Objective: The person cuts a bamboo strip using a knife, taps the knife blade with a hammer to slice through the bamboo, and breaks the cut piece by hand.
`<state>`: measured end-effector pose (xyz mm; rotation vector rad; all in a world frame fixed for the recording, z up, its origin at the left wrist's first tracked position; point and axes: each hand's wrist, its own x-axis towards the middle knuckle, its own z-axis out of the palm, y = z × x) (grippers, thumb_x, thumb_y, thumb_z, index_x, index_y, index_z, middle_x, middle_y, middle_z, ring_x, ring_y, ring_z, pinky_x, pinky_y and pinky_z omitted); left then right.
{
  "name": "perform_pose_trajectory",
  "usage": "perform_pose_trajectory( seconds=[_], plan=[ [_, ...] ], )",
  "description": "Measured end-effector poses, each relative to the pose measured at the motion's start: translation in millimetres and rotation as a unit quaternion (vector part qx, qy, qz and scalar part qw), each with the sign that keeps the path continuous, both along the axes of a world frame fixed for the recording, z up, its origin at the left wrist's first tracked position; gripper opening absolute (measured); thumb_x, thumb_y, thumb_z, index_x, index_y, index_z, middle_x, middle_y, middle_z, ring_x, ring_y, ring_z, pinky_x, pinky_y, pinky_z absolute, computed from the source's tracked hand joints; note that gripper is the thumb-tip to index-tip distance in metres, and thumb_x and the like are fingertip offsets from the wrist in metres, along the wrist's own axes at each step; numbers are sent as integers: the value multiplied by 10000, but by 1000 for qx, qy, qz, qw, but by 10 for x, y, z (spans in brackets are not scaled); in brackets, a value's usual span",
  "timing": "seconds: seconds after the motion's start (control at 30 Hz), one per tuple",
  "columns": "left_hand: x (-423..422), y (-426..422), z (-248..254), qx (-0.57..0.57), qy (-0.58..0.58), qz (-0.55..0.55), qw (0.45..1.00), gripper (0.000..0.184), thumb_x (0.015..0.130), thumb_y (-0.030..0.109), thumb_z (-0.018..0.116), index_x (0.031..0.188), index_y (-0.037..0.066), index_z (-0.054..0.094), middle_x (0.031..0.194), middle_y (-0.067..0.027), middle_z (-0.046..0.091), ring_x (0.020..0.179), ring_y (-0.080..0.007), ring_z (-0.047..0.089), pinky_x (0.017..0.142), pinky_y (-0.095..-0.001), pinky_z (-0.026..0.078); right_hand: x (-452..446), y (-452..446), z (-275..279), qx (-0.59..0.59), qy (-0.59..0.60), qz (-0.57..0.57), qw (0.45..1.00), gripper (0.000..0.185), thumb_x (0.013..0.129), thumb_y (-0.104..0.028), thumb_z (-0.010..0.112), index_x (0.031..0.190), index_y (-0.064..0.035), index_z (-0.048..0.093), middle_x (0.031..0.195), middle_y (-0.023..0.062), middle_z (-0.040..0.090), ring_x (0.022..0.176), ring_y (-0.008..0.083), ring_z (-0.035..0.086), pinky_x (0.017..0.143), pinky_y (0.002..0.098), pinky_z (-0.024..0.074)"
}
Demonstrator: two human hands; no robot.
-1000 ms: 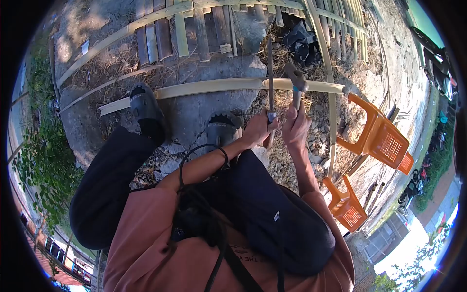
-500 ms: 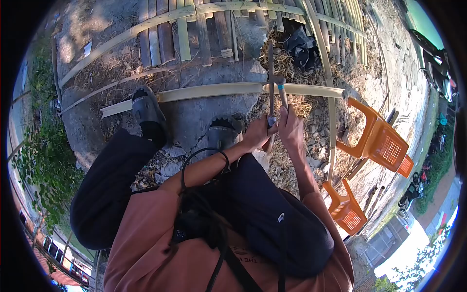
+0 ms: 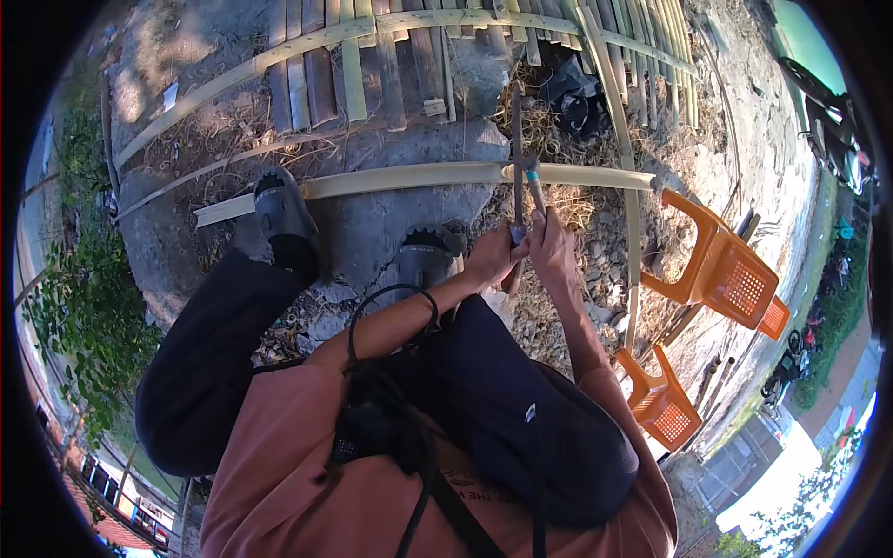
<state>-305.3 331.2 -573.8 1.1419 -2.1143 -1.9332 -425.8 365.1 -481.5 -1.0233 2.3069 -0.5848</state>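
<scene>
My left hand (image 3: 493, 259) is wrapped round the handle of a long, narrow knife (image 3: 517, 121), its blade pointing away from me. The blade crosses a split bamboo strip (image 3: 409, 177) lying on the ground. In my right hand (image 3: 553, 249), just beside the left, is a hammer (image 3: 536, 192) with a teal band below its head. The hammer head sits right against or just over the blade; I cannot tell whether they touch. My right foot, in a dark clog (image 3: 428, 253), rests near the strip, and the left clog (image 3: 279, 209) overlaps its left part.
A row of bamboo slats (image 3: 386, 74) lies at the top, crossed by a long bamboo strip (image 3: 251, 70). A black plastic bag (image 3: 579, 98) lies among shavings. Two orange plastic chairs (image 3: 735, 270) lie tipped at the right. Rubble and concrete cover the ground.
The hammer head has shifted slightly towards me and closer to the blade. My right hand has moved down a little. My left hand and the knife stay nearly in place.
</scene>
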Motion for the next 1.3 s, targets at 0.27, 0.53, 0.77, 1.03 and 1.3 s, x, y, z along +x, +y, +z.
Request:
perform_pose_trajectory(
  seconds=[0.27,0.53,0.77,1.03,1.3],
  plan=[
    [22,11,-6,52,-10,-13,999,606,937,520,579,1073,-67,512,759,-270,662,763,-466,674,720,-536,541,-13,65,58,-190,92,26,977,329,1044,-287,453,994,19,563,583,183,587,532,388,635,488,476,461],
    [23,-33,65,36,33,18,999,588,947,500,583,1006,-82,527,704,-246,652,732,-457,673,707,-528,536,36,88,-77,-20,44,4,999,323,1043,-261,472,1027,46,572,583,209,595,485,343,633,441,453,458],
    [60,35,78,24,39,22,999,551,962,479,568,1048,-65,533,727,-275,647,743,-480,661,710,-539,533,-20,3,120,-100,30,8,995,303,1041,-227,479,1009,63,559,551,175,513,448,348,555,440,457,386],
    [-29,-103,27,4,58,30,998,508,940,422,610,1028,-71,524,723,-256,649,725,-478,657,682,-531,528,-155,-48,-95,3,45,10,999,330,1052,-269,458,963,32,561,560,169,531,465,350,566,450,467,394],
    [34,2,144,35,2,20,999,518,945,449,582,1066,-51,520,736,-241,660,707,-437,668,678,-502,516,-151,302,-300,-56,28,-161,985,472,1069,-371,416,850,15,578,577,124,484,507,250,464,513,432,354]
  ],
)
